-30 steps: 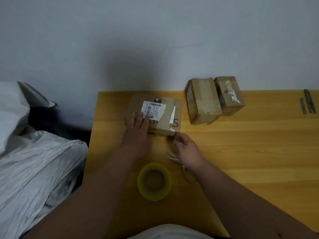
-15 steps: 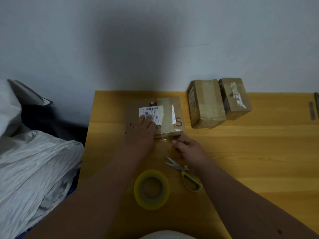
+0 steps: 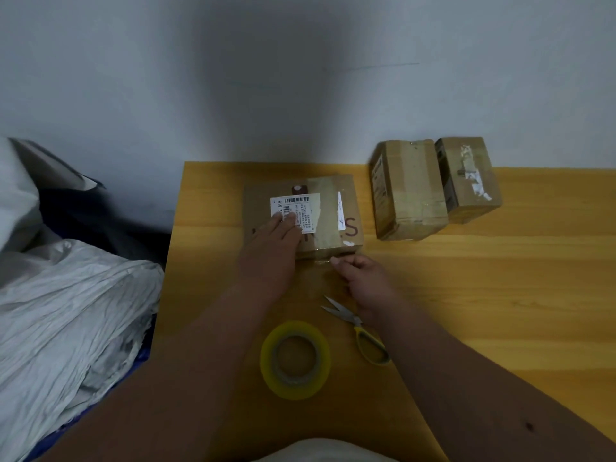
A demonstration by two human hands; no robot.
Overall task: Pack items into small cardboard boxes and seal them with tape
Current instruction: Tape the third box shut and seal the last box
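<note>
Small cardboard box [image 3: 328, 215] near the back left part of the wooden table [image 3: 500, 295], flaps closed, white label [image 3: 295, 211] with a barcode on top and a dark letter "S" on the right side of the lid. Left hand [image 3: 270, 258] flat on the box top, straight fingers over the lower corner of the label, pressing down. Right hand [image 3: 363, 281] just in front of the near edge of the box, fingers curled, pinching a strip of clear tape [image 3: 318, 271] that hangs from the box front down toward the table (strip hard to see, only a faint shine). Hands close together but not touching.

Roll of tape [image 3: 295, 360] with yellowish tint flat on the table, nearer to the body, between the two forearms. Scissors [image 3: 358, 328] with yellow handles beside the roll, partly under the right wrist, blades a little apart.

Two more boxes [image 3: 408, 191] and [image 3: 466, 180], both taped, touching side by side to the right, against the wall. Grey crumpled cloth [image 3: 66, 311] left of the table.
</note>
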